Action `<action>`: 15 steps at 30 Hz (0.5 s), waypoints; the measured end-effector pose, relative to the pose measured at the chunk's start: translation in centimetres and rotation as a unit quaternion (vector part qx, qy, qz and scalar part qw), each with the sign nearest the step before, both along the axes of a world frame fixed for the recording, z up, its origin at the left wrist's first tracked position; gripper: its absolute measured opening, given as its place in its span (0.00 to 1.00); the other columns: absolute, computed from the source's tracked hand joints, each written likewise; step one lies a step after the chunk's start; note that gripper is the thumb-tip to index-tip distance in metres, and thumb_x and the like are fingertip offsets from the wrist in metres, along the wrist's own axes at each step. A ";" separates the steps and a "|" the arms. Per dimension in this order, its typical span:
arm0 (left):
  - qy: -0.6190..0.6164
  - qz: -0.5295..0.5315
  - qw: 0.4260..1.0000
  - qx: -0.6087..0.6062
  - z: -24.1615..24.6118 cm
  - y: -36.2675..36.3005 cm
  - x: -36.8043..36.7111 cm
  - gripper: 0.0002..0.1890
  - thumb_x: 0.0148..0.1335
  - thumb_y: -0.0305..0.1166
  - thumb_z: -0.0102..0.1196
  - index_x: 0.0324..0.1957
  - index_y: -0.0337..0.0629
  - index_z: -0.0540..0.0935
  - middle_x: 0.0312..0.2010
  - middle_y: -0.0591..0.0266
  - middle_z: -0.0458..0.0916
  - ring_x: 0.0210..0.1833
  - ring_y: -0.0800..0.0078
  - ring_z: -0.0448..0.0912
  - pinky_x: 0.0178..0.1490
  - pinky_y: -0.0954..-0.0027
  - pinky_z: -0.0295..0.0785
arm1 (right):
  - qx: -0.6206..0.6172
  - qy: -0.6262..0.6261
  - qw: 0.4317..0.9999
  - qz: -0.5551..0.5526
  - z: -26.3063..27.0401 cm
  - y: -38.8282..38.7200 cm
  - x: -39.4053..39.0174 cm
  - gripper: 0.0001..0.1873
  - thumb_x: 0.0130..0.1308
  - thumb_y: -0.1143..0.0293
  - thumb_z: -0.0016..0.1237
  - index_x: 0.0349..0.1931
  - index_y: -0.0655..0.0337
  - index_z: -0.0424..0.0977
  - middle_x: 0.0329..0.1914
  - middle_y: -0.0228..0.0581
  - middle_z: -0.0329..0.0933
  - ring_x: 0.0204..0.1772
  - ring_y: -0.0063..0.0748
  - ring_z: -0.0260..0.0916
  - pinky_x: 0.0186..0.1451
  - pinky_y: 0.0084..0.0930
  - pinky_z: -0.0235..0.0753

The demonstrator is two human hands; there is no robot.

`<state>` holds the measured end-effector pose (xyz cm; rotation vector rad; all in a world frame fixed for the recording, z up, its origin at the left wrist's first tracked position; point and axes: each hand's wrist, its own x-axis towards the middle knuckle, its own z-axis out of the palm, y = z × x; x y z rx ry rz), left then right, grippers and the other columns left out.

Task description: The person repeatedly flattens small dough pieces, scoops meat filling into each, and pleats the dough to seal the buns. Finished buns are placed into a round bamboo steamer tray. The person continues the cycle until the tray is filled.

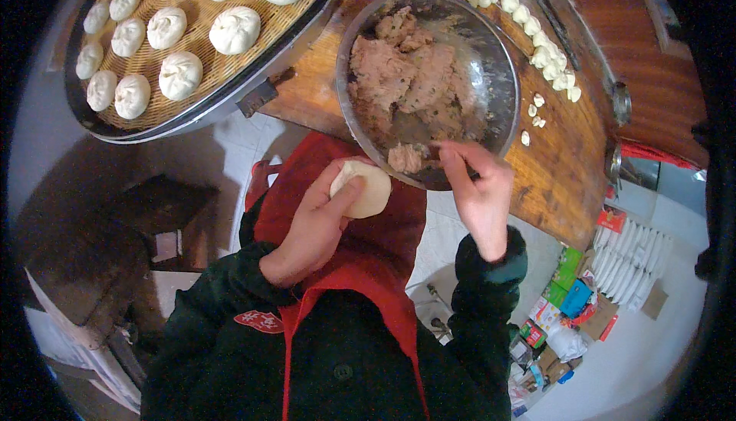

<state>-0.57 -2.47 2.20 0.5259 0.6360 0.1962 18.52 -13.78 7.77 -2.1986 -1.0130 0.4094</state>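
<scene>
A round, flat dough wrapper (371, 194) lies in my left hand (313, 223), with the thumb pressed onto its face. My right hand (478, 188) is over the near rim of a large metal mixing bowl (499, 85). Its fingers pinch a small utensil that is mostly hidden and blurred. At the utensil's end sits a lump of meat filling (405, 158), close to the wrapper but apart from it. More ground meat filling (397, 73), flecked with green, is heaped toward the left and far side of the bowl.
Pleated buns (234, 30) sit spaced out on a round woven steamer tray (190, 13) at upper left. Right of the bowl, a row of dough pieces (540, 39) and a dark stick (552, 21) lie on the wooden table (552, 185). Packages (575, 297) are piled at lower right.
</scene>
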 end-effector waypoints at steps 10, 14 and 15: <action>-0.018 0.041 0.997 -0.067 0.9 0.4 0.0 0.18 0.75 0.29 0.50 0.64 0.38 0.70 0.57 0.58 0.80 0.60 0.68 0.80 0.66 0.65 0.75 | 0.106 -0.276 0.942 0.159 0.9 -2.4 -4.2 0.13 0.55 0.76 0.65 0.42 0.57 0.86 0.44 0.37 0.87 0.43 0.38 0.84 0.43 0.32 0.83; -0.041 -0.013 0.998 -0.052 1.1 0.3 -0.7 0.19 0.70 0.26 0.57 0.61 0.37 0.73 0.53 0.60 0.81 0.57 0.69 0.81 0.63 0.66 0.76 | 0.033 -0.287 0.954 0.083 1.3 -2.3 1.0 0.11 0.57 0.73 0.63 0.42 0.58 0.85 0.43 0.39 0.85 0.45 0.41 0.82 0.47 0.33 0.81; -0.030 -0.041 0.998 -0.033 1.2 0.2 -0.7 0.20 0.69 0.26 0.59 0.61 0.37 0.73 0.53 0.61 0.81 0.57 0.70 0.81 0.63 0.67 0.76 | 0.009 -0.293 0.953 0.080 1.2 -1.9 2.2 0.10 0.59 0.74 0.62 0.42 0.59 0.85 0.42 0.40 0.85 0.45 0.42 0.81 0.47 0.34 0.80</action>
